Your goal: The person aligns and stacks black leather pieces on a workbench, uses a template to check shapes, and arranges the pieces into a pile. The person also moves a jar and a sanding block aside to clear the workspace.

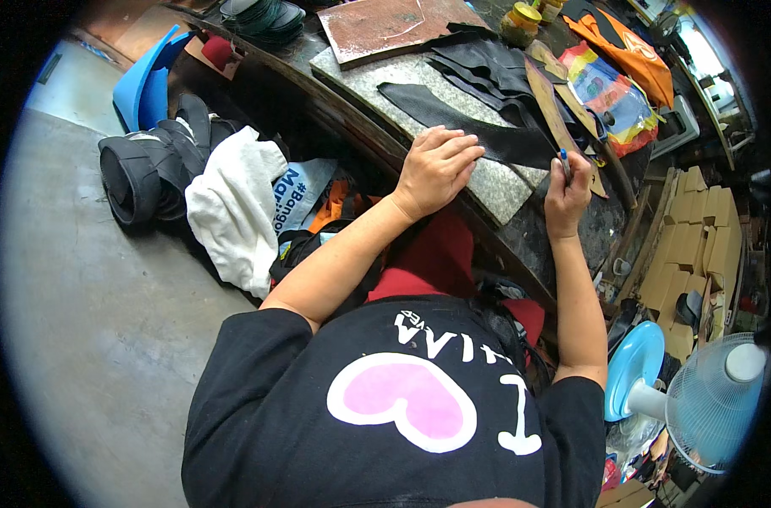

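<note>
A curved strip of black leather-like material point(426, 105) lies across a speckled grey stone slab point(506, 196) on the workbench. My left hand point(437, 169) rests on the strip's near edge, fingers stretched out and pressing it flat. At the strip's right end, my right hand point(567, 196) is closed around a slim pen-like tool with a blue end point(563, 156); its tip is hidden. More black pieces point(479, 68) are piled behind the strip. Long tan curved pieces point(553, 108) lie just beyond my right hand.
A reddish-brown board point(394, 27) sits on the slab's far side. A yellow-lidded jar point(521, 24), a colourful plastic bag point(601, 89) and orange cloth point(627, 55) stand farther back. Left of the bench are black rolls point(136, 173) and a white cloth point(233, 203). A fan point(714, 402) is at right.
</note>
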`<state>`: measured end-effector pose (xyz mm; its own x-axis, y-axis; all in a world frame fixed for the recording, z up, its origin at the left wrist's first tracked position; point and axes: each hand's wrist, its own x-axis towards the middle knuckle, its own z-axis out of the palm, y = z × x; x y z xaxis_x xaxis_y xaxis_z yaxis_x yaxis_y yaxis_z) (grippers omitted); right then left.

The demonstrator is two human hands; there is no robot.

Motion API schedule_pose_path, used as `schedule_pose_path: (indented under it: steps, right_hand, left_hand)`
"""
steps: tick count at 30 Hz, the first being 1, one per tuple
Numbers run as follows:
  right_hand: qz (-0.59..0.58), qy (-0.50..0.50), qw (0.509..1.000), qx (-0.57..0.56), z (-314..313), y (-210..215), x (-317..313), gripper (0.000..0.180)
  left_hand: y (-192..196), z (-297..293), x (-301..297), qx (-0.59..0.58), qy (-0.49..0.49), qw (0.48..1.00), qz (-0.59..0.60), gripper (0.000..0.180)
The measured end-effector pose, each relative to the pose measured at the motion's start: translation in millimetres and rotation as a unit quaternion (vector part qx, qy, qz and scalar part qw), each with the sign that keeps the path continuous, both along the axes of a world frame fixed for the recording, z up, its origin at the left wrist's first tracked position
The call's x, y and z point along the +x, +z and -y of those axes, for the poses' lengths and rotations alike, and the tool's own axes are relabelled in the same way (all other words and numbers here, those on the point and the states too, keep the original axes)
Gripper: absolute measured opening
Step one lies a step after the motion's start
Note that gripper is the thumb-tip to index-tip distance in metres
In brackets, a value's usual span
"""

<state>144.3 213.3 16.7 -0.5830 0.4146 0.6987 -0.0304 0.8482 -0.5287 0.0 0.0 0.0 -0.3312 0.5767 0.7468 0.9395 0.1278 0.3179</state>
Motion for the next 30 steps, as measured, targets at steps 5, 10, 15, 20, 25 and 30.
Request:
schedule_pose_path:
  steps: [5,10,15,20,25,30]
  right_hand:
    - [-0.005,0.020,0.999,0.039,-0.2,0.5,-1.5,0.015]
    - [0.011,0.015,0.999,0.027,3.0,3.9,-2.6,0.017]
    - [0.075,0.025,0.994,-0.072,-1.4,11.1,-5.8,0.019]
    - [0.161,0.061,0.972,-0.162,-30.9,30.2,32.9,0.024]
    - [0.240,0.090,0.913,-0.318,-84.0,67.9,101.2,0.029]
    - [0.344,-0.097,0.930,-0.080,-110.0,71.9,133.2,0.027]
  left_hand:
    - [1.9,0.2,-0.9,0.013,0.006,1.000,-0.015,0.025]
    - [2.7,-0.4,-0.8,0.017,0.008,1.000,-0.011,0.024]
    - [15.5,0.5,1.4,0.020,-0.027,0.998,0.061,0.020]
    - [39.4,11.3,-2.8,0.014,-0.070,0.994,0.088,0.022]
    - [50.2,4.5,-16.7,0.027,-0.055,0.997,0.039,0.021]
    - [48.6,-11.8,-36.6,0.016,-0.044,0.999,0.025,0.018]
